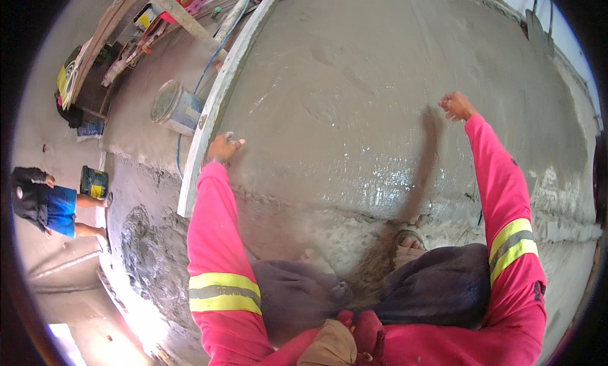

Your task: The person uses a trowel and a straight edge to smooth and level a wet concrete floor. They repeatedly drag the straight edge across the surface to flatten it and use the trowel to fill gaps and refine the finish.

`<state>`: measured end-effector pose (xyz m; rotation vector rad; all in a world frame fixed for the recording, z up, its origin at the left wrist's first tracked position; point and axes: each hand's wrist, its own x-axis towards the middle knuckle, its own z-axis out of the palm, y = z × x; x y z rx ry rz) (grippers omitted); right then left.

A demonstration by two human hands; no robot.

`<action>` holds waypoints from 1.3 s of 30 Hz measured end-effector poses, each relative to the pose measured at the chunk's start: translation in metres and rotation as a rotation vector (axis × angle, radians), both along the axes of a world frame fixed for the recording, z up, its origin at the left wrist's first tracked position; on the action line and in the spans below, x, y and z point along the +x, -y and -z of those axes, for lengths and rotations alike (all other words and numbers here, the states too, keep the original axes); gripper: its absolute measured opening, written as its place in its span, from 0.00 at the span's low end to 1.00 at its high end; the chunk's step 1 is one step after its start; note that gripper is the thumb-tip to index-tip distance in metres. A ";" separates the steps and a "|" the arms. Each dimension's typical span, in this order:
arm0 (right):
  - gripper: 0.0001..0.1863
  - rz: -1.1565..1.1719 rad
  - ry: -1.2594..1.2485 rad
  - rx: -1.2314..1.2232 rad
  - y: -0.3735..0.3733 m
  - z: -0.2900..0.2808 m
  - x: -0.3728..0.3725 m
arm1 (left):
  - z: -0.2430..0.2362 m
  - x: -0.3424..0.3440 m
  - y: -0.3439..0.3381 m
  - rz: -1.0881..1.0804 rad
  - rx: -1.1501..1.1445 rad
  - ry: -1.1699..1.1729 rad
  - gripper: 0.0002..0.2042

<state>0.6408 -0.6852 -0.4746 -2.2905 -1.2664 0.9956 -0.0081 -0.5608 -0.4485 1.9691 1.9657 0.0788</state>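
The long pale straightedge board [225, 87] points away from the person, its far end slanting right; it lies just left of the left hand's [223, 148] bent fingers; the right hand [457, 106] curls above wet mortar [342, 100]; I can't tell whether either grips anything.

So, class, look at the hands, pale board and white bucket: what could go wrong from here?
The right hand is over the shiny grey surface; dipping might mark it if it's soft. The left hand is beside the long pale board, so a nudge could perhaps shift it toward the white bucket. Bare toes show, so splashes might reach skin.
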 end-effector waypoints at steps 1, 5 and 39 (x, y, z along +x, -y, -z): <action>0.19 -0.010 0.000 -0.004 -0.001 0.002 -0.002 | 0.003 -0.006 -0.002 0.020 -0.002 -0.028 0.29; 0.19 -0.024 -0.001 -0.014 -0.001 0.002 0.004 | 0.016 -0.016 -0.008 0.072 0.029 -0.050 0.30; 0.28 0.648 0.548 -0.132 0.401 0.144 0.214 | -0.105 0.073 -0.065 0.371 0.070 -0.024 0.29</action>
